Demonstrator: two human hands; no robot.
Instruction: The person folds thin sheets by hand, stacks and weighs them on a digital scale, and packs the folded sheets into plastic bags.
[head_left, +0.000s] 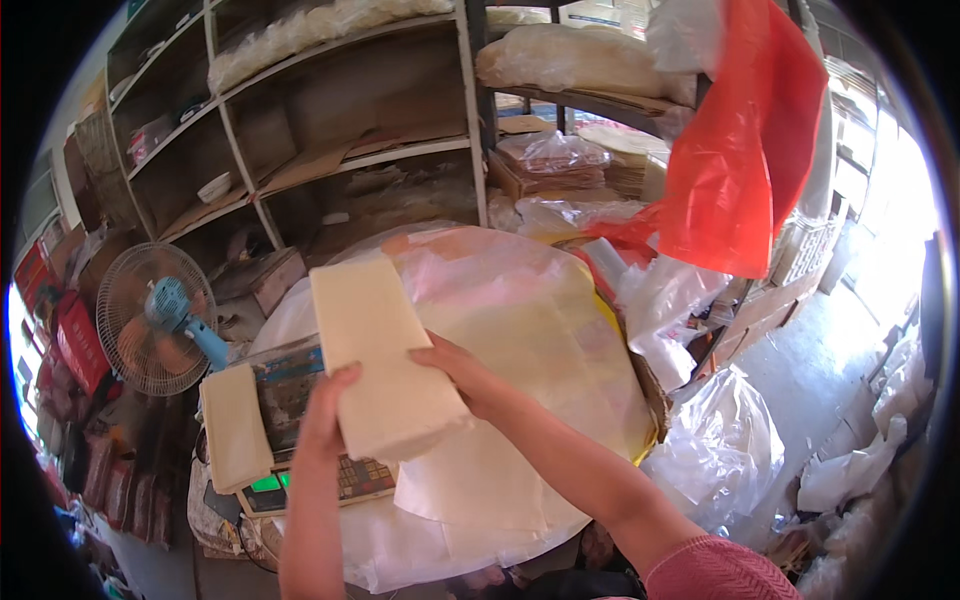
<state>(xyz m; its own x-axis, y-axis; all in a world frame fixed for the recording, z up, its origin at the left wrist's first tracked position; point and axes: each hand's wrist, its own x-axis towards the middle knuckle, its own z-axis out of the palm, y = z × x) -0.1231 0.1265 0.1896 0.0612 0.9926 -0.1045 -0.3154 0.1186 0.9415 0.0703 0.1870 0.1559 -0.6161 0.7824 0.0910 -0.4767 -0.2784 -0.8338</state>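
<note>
A thick stack of cream-coloured rectangular sheets (382, 330) is held between my two hands, over the front left of a round table (525, 345). My left hand (330, 409) grips its left side, the thumb on top. My right hand (454, 371) holds the right edge, its thumb on the upper face and its other fingers hidden. Behind the stack, a digital scale (289, 394) with a lit green display is partly covered. A smaller folded cream bundle (236, 427) lies at the scale's left side. Pale sheets (480, 487) rest on the table beneath the stack.
A blue and orange electric fan (161, 315) stands at the left. Shelves (352, 90) rise behind the table. Red plastic sheeting (735, 165) hangs at the right, above crumpled clear plastic bags (720, 442). A cardboard edge (649, 390) borders the table's right side.
</note>
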